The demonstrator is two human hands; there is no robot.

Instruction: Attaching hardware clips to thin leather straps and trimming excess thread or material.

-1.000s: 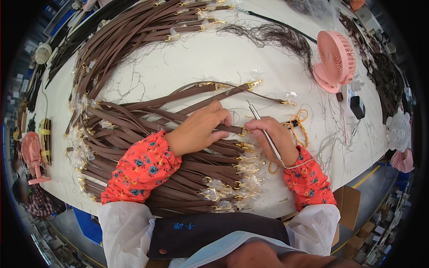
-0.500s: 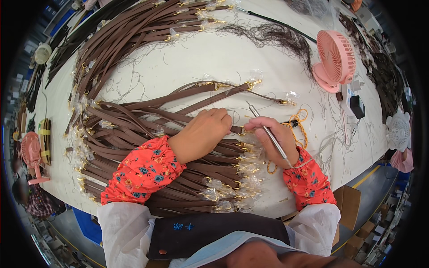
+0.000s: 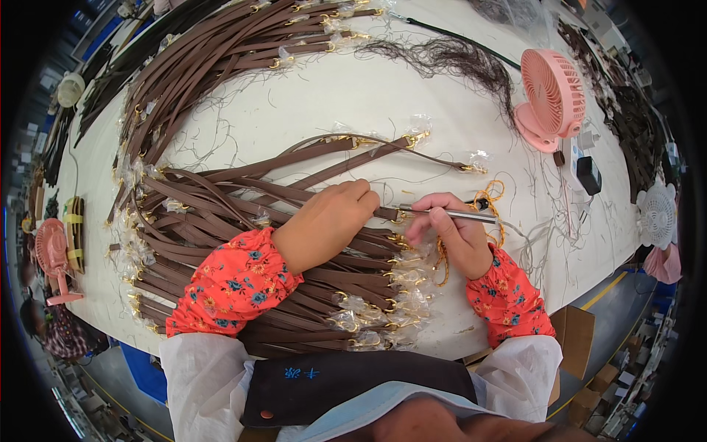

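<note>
Since the earlier frames the metal tool [image 3: 449,214] has swung from a steep diagonal to lie almost level, its tip now at the gold clasp [image 3: 398,216] of the strap end; the left hand [image 3: 324,225] has slid toward that clasp. The right hand's fingertips [image 3: 431,208] are pinched round the tool's shaft, clenched on it near its middle. The left hand's fingers are curled flat, pressing the brown strap [image 3: 309,173] down just beside the clasp — holding it by weight rather than gripping round it, as far as can be seen.

The strap lies on top of the strap pile [image 3: 221,221], at the near middle of the white table [image 3: 294,103]. Judged light, limp and bendy; the clasp is small, hard and likely slippery, so the sound hold is on the strap right behind the metal.

Outward — an orange cord [image 3: 492,193] beside the right hand [image 3: 453,236], a pink fan [image 3: 552,96] at the far right, loose threads about
</note>
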